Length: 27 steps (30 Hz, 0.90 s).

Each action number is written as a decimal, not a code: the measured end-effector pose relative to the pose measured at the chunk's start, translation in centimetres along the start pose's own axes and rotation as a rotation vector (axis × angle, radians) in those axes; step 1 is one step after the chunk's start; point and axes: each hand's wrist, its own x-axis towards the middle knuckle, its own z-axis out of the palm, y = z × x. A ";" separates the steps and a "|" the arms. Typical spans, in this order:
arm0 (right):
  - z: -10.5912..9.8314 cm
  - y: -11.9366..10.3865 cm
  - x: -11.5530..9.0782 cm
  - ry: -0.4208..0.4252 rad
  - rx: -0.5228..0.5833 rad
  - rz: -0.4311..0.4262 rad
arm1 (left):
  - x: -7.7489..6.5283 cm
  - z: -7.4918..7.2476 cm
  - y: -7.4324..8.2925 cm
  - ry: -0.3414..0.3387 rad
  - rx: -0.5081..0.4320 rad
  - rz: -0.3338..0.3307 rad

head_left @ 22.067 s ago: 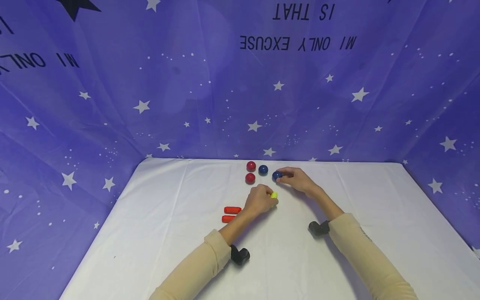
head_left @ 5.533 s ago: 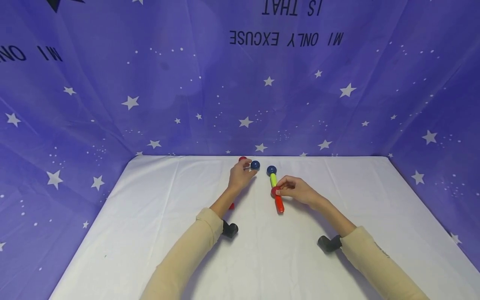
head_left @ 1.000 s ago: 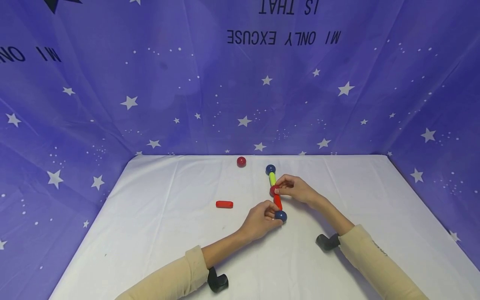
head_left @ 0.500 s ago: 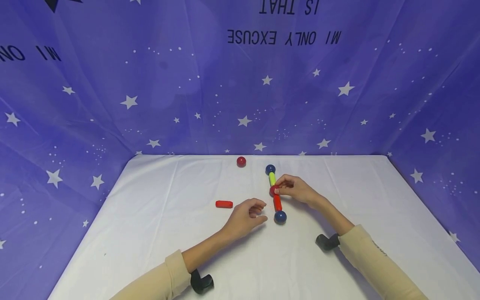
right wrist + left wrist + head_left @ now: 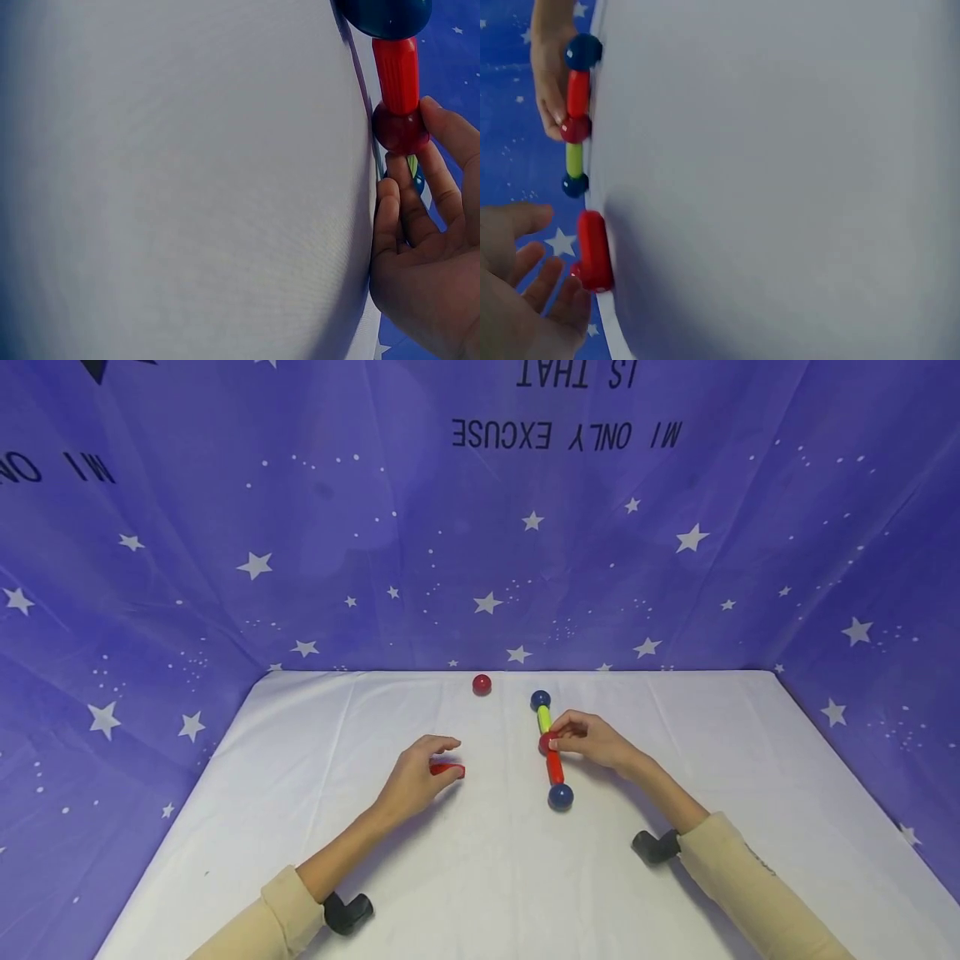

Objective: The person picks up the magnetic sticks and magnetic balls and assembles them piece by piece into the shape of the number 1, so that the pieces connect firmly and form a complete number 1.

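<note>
My right hand [image 5: 596, 743] pinches the red ball [image 5: 400, 131] in the middle of a straight chain of balls and rods. On the far side of that ball, a yellow-green rod [image 5: 543, 720] leads to a blue ball [image 5: 540, 699]. On its near side, a red rod [image 5: 554, 767] ends at a second blue ball [image 5: 560, 797]. My left hand [image 5: 412, 781] is at the loose red rod [image 5: 594, 251], thumb and fingers spread on either side of it. In the left wrist view a gap shows between the fingers and this rod.
Another red ball [image 5: 482, 685] lies alone near the back edge of the white-covered table [image 5: 360, 710]. Behind the table hangs a purple curtain [image 5: 450, 527] with stars. Black wrist cameras [image 5: 349, 913] sit at both sleeve cuffs.
Earlier the parts lay apart; now several form a chain. My left hand set a blue ball at the chain's near end, let go and moved left to the loose red rod. The right hand stayed.
</note>
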 end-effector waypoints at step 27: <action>0.0 0.1 0.1 -0.009 0.007 -0.003 | 0.2 0.0 0.4 -0.183 0.099 0.002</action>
